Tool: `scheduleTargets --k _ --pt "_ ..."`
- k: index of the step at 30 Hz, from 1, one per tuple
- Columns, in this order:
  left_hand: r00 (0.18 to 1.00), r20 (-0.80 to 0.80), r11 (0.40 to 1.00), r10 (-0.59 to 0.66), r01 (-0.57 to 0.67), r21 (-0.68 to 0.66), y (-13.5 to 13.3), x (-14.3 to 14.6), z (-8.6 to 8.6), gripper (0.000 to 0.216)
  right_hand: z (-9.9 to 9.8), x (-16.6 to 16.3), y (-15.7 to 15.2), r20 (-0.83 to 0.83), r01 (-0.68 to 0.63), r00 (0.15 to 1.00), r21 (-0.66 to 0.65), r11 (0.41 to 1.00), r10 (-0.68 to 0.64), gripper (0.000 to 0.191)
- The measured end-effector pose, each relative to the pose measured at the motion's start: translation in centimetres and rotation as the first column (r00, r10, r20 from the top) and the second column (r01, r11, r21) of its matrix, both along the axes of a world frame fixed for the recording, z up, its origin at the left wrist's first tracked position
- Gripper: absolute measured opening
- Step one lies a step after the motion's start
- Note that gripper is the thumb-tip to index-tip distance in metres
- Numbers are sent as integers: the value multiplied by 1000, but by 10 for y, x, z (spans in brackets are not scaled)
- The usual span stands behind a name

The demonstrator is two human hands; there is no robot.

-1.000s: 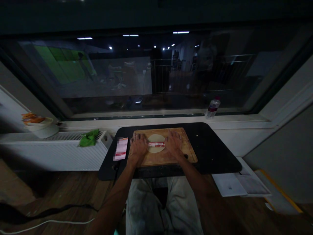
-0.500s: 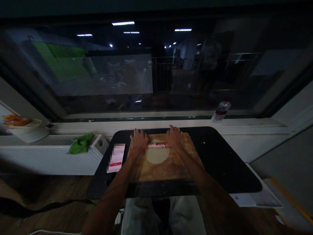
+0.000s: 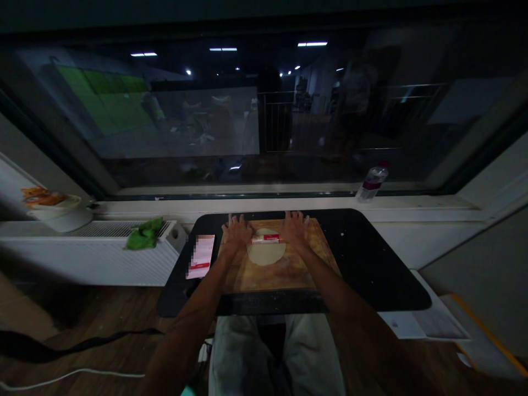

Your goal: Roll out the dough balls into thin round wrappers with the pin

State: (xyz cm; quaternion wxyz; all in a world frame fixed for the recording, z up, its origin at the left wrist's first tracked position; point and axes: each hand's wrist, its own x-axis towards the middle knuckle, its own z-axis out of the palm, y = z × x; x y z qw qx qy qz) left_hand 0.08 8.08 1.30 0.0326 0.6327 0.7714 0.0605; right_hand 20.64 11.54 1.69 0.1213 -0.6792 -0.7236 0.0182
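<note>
A round, flat sheet of pale dough [image 3: 266,255] lies on a wooden board [image 3: 264,281] in the middle of a black table. Across its far part rests a thin rolling pin [image 3: 266,239] with a red and white label. My left hand [image 3: 236,231] covers the pin's left end, and my right hand [image 3: 295,227] covers the right end. Both have the pin under their palms, with the fingers curving forward over it. The pin's ends are hidden beneath the hands.
A phone with a lit screen [image 3: 201,256] lies left of the board. On the windowsill at right stands a water bottle [image 3: 372,182]. A green cloth [image 3: 144,234] and a white tub [image 3: 68,216] sit on the radiator [image 3: 94,258] at left.
My view has tilted slightly, so the table sits a little higher in the picture. Both hands remain on the rolling pin, with slightly more dough showing beyond it.
</note>
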Motion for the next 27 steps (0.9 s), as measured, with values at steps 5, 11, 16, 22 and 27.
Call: scheduleTargets --k 5,11,16,22,27 --pt "999 -37 997 -18 20 72 -26 1 -6 60 -7 6 -20 14 -35 999 -13 999 35 62" --pt "988 -98 988 -117 125 90 -59 4 -3 56 -22 10 -41 8 -47 999 23 999 46 60" --pt "985 -94 984 -143 152 98 -86 8 -2 55 -31 11 -59 28 -50 998 71 996 48 52" --pt "974 -110 962 -199 216 165 -109 7 -4 48 -25 13 -82 55 -60 997 102 993 55 49" --pt "971 -119 952 -209 230 201 -116 7 -10 51 -19 14 -96 55 -65 997 92 994 60 49"
